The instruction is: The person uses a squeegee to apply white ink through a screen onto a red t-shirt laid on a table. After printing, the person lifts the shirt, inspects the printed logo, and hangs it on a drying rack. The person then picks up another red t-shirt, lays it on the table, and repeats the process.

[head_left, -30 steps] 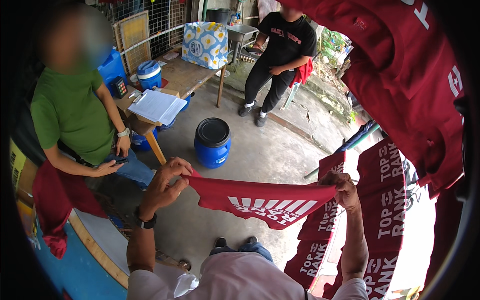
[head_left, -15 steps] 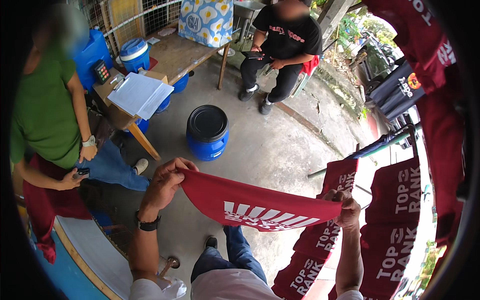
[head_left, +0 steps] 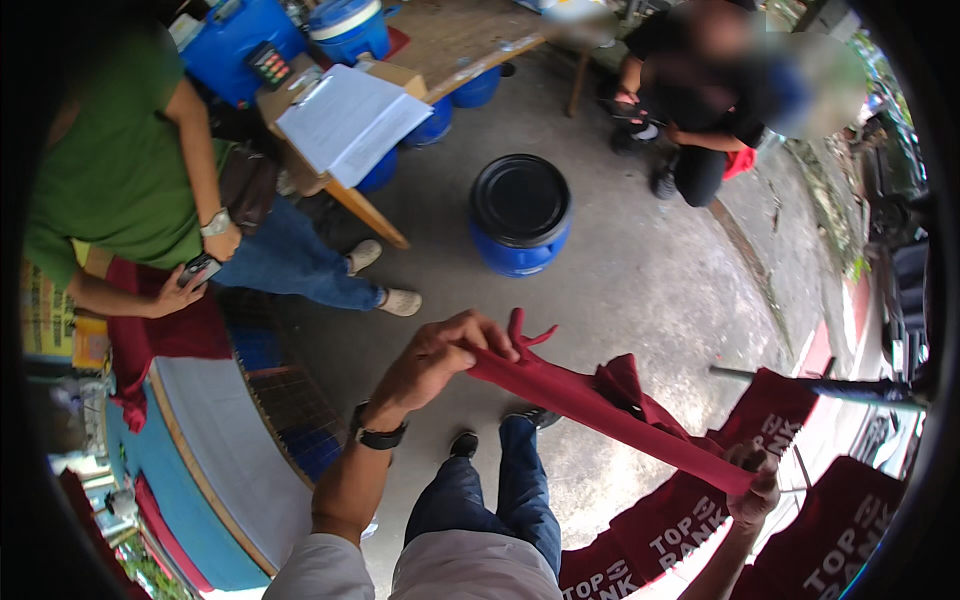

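Observation:
A dark red cloth (head_left: pixel 610 415) is stretched between my two hands above the floor, sloping down to the right. Its top edge is a long taut band. Behind the band show a thin loose strip and a bunched fold; no print is visible on it now. My left hand (head_left: pixel 435 360), with a dark watch on the wrist, pinches the upper left end. At the lower right end, my right hand (head_left: pixel 757 488) is closed on the cloth, its fingers partly in shade. Near that hand hang several dark red cloths (head_left: pixel 690 525) with white print.
Ahead stands a blue drum (head_left: pixel 520 215) with a black lid. A wooden table (head_left: pixel 480 45) bears a clipboard with papers (head_left: pixel 350 120). To the left, a person in green (head_left: pixel 120 190) holds a phone (head_left: pixel 200 268); another person (head_left: pixel 700 90) sits far right. A pale-topped bench (head_left: pixel 215 420) lies left.
The view has swung left, so the drum and table sit further right in it. The cloth has tipped, its white print has gone from sight, and its right end is lower.

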